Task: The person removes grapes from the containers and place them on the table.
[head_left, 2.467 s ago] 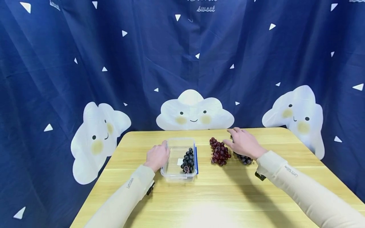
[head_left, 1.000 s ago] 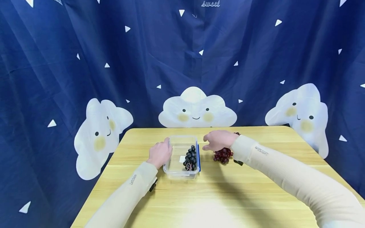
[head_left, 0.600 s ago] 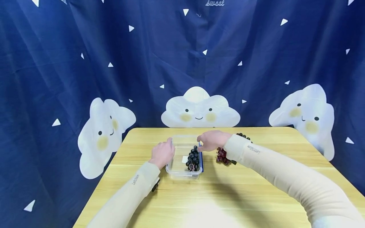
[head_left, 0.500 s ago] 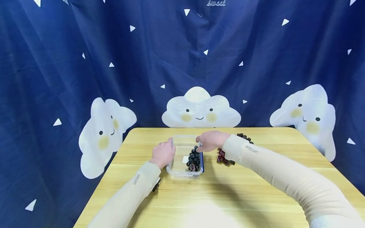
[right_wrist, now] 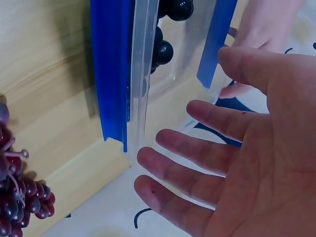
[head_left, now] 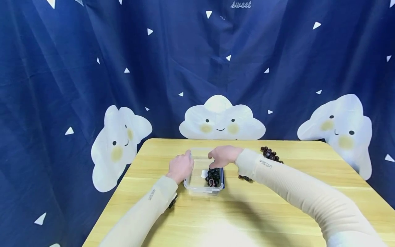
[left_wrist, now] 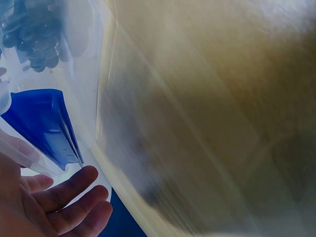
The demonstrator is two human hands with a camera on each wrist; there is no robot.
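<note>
A clear plastic food container (head_left: 200, 188) with blue side latches stands on the table, a bunch of black grapes (head_left: 213, 177) lying along its right side. My left hand (head_left: 180, 168) holds the container's left rim, its fingers beside the blue latch (left_wrist: 42, 123) in the left wrist view. Over the container's right side hovers my right hand (head_left: 225, 156). Its fingers (right_wrist: 192, 148) are spread and relaxed, with nothing in them. Red grapes (right_wrist: 19, 197) lie right of the container, mostly hidden by my right forearm in the head view.
Another bunch of dark grapes (head_left: 270, 154) lies farther right, towards the back of the wooden table (head_left: 185, 223). Behind the table's far edge hangs a dark blue curtain (head_left: 166, 51) with white clouds and triangles.
My right hand has moved left, from the grapes on the right to above the container's right side. The left hand stays at the left rim. The head view has shifted slightly.
</note>
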